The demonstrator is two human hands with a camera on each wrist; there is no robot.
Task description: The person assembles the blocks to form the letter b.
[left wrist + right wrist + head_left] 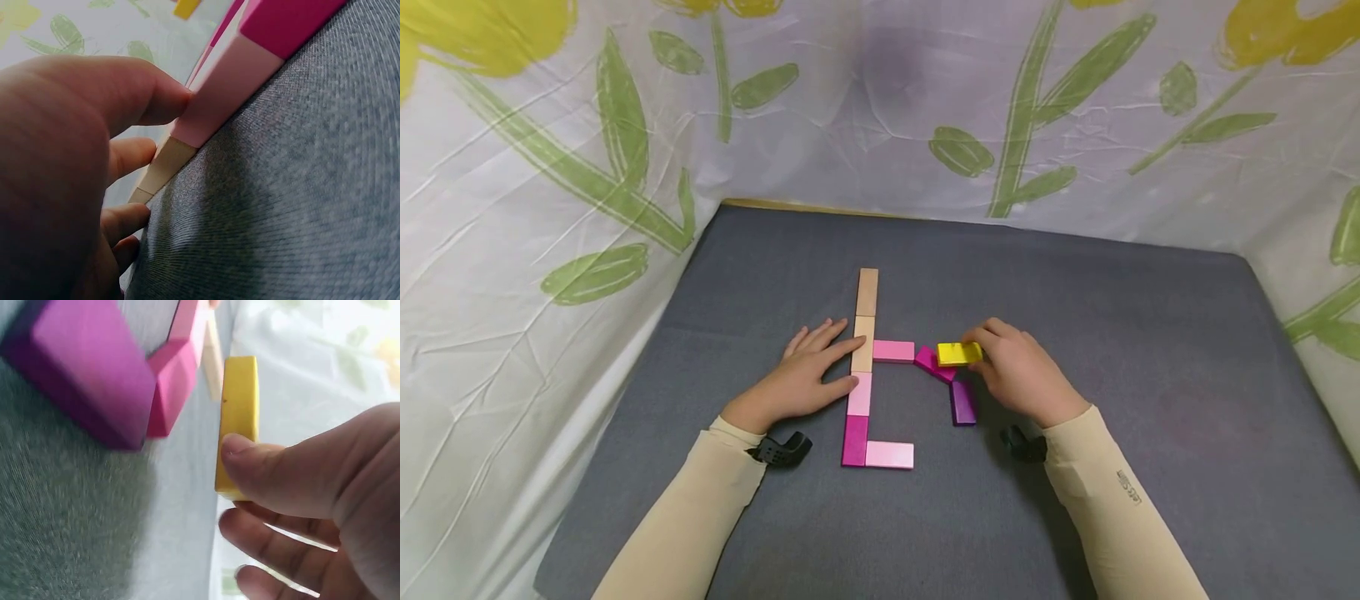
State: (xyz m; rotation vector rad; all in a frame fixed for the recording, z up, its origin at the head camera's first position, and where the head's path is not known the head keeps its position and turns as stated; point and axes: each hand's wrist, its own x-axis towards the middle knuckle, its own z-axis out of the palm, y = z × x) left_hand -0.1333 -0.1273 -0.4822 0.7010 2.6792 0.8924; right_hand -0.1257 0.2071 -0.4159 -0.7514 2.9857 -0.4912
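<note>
White floral cloth [880, 100] hangs behind and along both sides of your grey table [1112, 317]. Your tan sleeves [662, 533] reach in from the near edge, a black wrist device [784, 450] at each cuff. Left hand [801, 379]: spread wide, gripping nothing; thumb touching a light pink block [860, 402], index finger on the pale tan block [865, 327] just beyond it. Right hand [1026, 371]: thumb and fingers pinching one end of a yellow block [953, 355], held raised over the slanted magenta block [928, 361]. Pale tan block's column: a darker tan block [867, 292] farthest, a magenta block [854, 440] nearest you. Rightward from it run a pink block [893, 351] midway and a pale pink block [890, 455] at the near end. Purple block [963, 403] sits just beside the slanted magenta one.
</note>
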